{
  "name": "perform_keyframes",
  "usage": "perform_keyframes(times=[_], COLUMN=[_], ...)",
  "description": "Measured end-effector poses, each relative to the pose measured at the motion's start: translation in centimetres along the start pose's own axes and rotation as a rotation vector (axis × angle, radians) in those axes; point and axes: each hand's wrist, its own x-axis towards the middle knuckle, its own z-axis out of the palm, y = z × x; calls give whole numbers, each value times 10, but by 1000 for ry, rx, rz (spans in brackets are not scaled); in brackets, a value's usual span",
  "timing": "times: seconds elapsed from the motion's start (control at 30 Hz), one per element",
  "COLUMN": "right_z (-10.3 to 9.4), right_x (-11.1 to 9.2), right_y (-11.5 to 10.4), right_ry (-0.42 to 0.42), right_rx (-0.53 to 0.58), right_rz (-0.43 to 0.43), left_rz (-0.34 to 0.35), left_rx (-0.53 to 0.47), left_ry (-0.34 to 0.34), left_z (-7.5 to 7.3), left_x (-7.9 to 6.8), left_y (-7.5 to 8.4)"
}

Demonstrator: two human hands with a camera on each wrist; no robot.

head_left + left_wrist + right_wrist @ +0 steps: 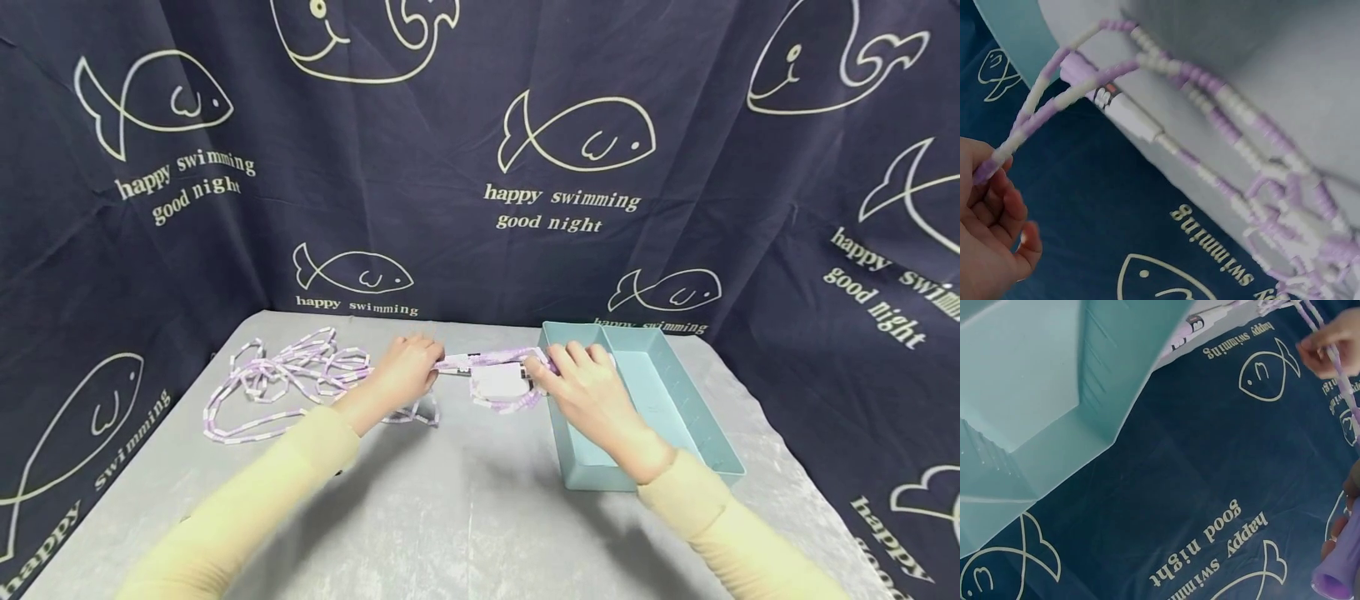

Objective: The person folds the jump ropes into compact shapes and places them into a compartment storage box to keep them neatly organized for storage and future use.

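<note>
A purple-and-white beaded jump rope lies partly in a tangled heap [277, 375] on the left of the table, with more of it stretched between the two hands. My left hand [405, 367] pinches a doubled stretch of beads [1035, 119] between thumb and fingers, above the table. My right hand [588, 387] grips a purple jump rope handle [1338, 565], over the left edge of the teal tray. Another handle [1125, 112], white and purple with a dark printed mark, shows beyond the raised strands in the left wrist view. The right fingers are partly cut off in the right wrist view.
The teal tray [693, 392] stands on the right of the grey table [465, 517], with a divider along its length. A dark blue curtain [450, 167] with fish drawings and lettering hangs behind and at both sides.
</note>
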Motion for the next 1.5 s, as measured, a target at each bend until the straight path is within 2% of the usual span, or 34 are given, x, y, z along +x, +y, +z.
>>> perform_keyframes(times=[0.17, 0.3, 0.5, 0.63, 0.8, 1.0, 1.23, 1.33, 1.5], right_z=[1, 2, 2, 1, 3, 8, 16, 21, 31], right_x=[-1, -1, 1, 1, 1, 0, -4, -7, -15], right_y=[0, 1, 4, 6, 8, 10, 8, 6, 3], right_ry=[-8, 1, 12, -4, -32, -70, -123, -118, -98], right_rx=[-10, -22, -66, -87, -114, -130, -142, -154, -161], right_rz=[34, 83, 167, 217, 263, 296, 319, 308, 280], left_rz=[-26, -33, 22, 82, 179, 270, 357, 386, 444], left_rx=[19, 50, 147, 209, 262, 300, 368, 386, 388], left_ry=[-18, -53, -90, -89, -47, -8, 75, 125, 300], left_z=[9, 11, 12, 15, 12, -2, -18, -25, -35], left_x=[-13, -22, -34, -42, -52, -59, -61, -62, -59], left_y=[2, 7, 18, 27, 42, 64, 83, 89, 100])
